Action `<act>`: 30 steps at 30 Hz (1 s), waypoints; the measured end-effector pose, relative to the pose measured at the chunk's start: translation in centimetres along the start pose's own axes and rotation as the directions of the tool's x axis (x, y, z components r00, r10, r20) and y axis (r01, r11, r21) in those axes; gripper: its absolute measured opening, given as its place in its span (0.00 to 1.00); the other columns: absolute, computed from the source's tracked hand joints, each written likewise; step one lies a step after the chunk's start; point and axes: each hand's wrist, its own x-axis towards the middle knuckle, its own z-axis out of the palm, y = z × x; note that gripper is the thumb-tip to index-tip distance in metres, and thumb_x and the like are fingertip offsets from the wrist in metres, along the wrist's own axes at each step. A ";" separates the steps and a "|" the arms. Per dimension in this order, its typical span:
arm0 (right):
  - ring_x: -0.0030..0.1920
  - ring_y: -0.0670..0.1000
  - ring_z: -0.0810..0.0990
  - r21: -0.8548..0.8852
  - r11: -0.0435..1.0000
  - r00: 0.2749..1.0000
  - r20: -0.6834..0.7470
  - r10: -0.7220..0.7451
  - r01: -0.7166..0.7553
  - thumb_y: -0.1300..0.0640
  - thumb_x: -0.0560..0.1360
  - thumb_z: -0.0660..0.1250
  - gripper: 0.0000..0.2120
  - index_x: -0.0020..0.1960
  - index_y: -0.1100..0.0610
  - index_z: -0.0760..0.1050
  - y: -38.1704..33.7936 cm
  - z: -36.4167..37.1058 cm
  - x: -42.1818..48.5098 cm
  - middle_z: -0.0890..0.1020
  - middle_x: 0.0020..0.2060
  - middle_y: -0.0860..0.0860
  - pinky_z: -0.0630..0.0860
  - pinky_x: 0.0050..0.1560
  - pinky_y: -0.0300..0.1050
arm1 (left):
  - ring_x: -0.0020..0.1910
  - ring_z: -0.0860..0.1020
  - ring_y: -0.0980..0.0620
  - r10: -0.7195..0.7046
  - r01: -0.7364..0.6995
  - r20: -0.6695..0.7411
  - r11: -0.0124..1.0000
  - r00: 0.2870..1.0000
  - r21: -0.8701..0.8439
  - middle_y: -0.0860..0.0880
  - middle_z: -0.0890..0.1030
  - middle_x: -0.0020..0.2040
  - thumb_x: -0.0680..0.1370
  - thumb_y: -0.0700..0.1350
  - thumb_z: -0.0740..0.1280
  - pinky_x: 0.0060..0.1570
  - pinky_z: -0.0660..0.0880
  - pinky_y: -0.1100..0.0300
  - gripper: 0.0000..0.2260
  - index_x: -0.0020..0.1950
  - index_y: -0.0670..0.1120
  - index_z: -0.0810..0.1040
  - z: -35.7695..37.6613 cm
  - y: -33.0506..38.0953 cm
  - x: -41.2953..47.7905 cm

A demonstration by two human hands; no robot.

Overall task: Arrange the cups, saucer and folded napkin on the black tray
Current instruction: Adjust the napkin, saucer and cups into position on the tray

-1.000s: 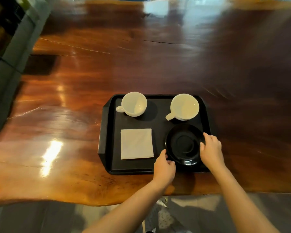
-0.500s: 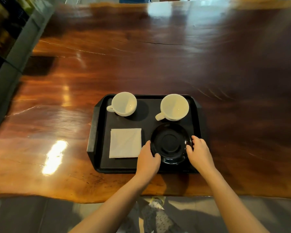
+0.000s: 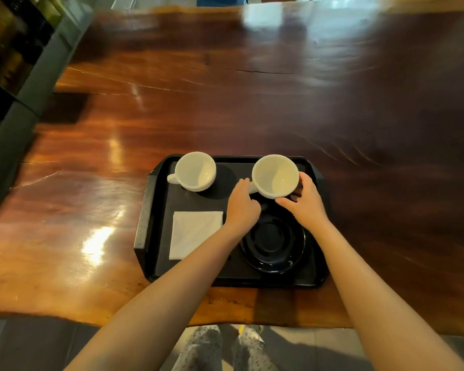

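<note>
A black tray lies near the table's front edge. On its far left stands a white cup, handle to the left. A second white cup is at the far right, and both my hands are on it: my left hand covers its handle side, my right hand wraps its right side and base. A black saucer sits at the near right, below my hands. A folded white napkin lies flat at the near left.
The tray rests on a glossy dark wooden table with a long crack across it. A grey shelf unit runs along the table's left side. My legs show below the table's front edge.
Both hands have left the saucer's sides and moved forward onto the right-hand cup. The saucer stays on the tray's near right.
</note>
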 end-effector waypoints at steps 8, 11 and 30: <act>0.59 0.48 0.72 -0.021 1.000 0.986 -0.165 -0.003 0.000 0.55 0.66 0.76 0.37 0.69 0.55 0.61 -0.2 2.8 -0.7 0.66 0.66 0.53 0.72 0.54 0.38 | 0.76 0.57 0.48 0.053 -0.053 0.004 0.997 0.999 0.051 0.45 0.59 0.77 0.76 0.31 0.56 0.75 0.56 0.53 0.26 0.75 0.43 0.60 -1.9 -0.4 2.4; 0.62 0.50 0.72 -0.014 1.000 0.985 -0.169 0.012 -0.014 0.54 0.67 0.76 0.38 0.70 0.55 0.60 -0.2 3.2 -0.8 0.65 0.66 0.53 0.74 0.58 0.42 | 0.75 0.59 0.48 0.076 -0.076 0.008 0.996 0.997 0.041 0.45 0.61 0.76 0.76 0.31 0.56 0.74 0.59 0.51 0.27 0.75 0.44 0.61 -2.3 -0.7 2.8; 0.53 0.48 0.76 -0.246 0.962 0.989 -0.115 0.093 -0.119 0.61 0.80 0.57 0.13 0.61 0.60 0.76 1.0 0.2 -4.6 0.79 0.57 0.55 0.69 0.51 0.38 | 0.67 0.72 0.46 -0.047 0.042 0.023 0.983 0.999 0.178 0.44 0.75 0.67 0.77 0.33 0.57 0.66 0.69 0.54 0.22 0.70 0.44 0.69 -0.7 -6.0 -1.1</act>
